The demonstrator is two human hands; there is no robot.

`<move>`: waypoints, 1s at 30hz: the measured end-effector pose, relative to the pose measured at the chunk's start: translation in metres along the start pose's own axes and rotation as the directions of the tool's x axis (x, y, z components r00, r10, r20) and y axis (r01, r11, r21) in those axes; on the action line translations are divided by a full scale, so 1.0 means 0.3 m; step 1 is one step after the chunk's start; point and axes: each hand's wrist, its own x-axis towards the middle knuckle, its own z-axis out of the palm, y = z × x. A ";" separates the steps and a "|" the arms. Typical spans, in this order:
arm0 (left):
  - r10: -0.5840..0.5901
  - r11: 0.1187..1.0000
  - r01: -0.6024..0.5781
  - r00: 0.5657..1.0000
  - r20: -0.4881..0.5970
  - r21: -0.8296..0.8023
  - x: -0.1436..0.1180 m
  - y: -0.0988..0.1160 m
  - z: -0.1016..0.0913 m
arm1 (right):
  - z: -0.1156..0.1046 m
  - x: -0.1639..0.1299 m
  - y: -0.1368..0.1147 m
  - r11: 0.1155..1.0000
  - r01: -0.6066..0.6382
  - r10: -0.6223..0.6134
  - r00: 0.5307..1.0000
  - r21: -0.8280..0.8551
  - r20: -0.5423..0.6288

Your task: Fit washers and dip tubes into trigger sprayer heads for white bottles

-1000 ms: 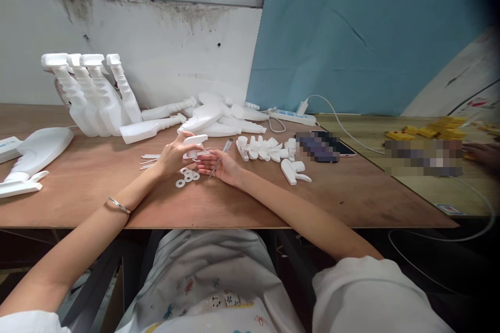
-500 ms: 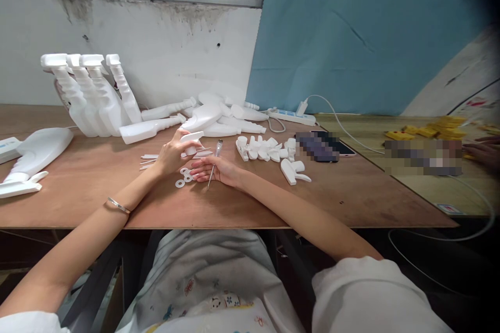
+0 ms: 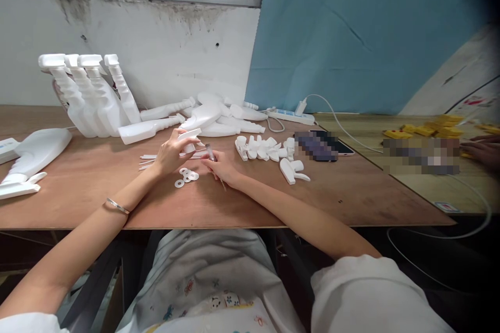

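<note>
My left hand [image 3: 169, 156] is closed around a white spray trigger head [image 3: 190, 135], held above the table. Just to its right, my right hand [image 3: 225, 169] grips a small screwdriver [image 3: 211, 152] between its fingers. The clear handle points up and away, and the thin shaft comes out below the hand, slanting toward me. Several flat white washers [image 3: 187, 175] lie on the table between my wrists. Thin white tubes [image 3: 147, 157] lie partly hidden behind my left hand.
White spray bottles [image 3: 97, 101] stand at the back left; more bottles [image 3: 211, 114] lie heaped behind my hands. Several trigger heads [image 3: 263, 148] sit in a row to the right, with a single one [image 3: 292, 170] nearer. Farther right are a phone [image 3: 336, 143] and another person's hand [image 3: 484, 148].
My right-hand fingers, stretched out before, have curled in around the screwdriver. The tool has swung so its shaft slants the other way. The washers show more fully. My left hand keeps the trigger head.
</note>
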 end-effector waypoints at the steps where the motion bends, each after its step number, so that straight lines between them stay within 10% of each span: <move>1: 0.007 1.000 -0.007 1.000 -0.014 -0.021 0.001 -0.001 0.000 | -0.004 0.005 0.008 0.999 0.014 -0.015 1.000 -0.033 -0.025; 15: -0.151 0.948 0.189 0.976 0.159 -0.258 -0.001 0.009 -0.013 | -0.014 -0.004 0.020 0.870 0.215 -0.319 0.932 -0.443 -0.172; 21: -0.118 0.925 0.181 0.973 0.200 -0.335 -0.003 0.019 -0.020 | -0.024 -0.028 -0.021 0.489 0.425 -0.552 0.827 -0.762 0.107; 30: -0.123 0.881 0.201 0.971 0.203 -0.427 -0.003 0.012 -0.001 | -0.030 -0.022 -0.014 0.357 0.421 -0.579 0.800 -0.834 0.156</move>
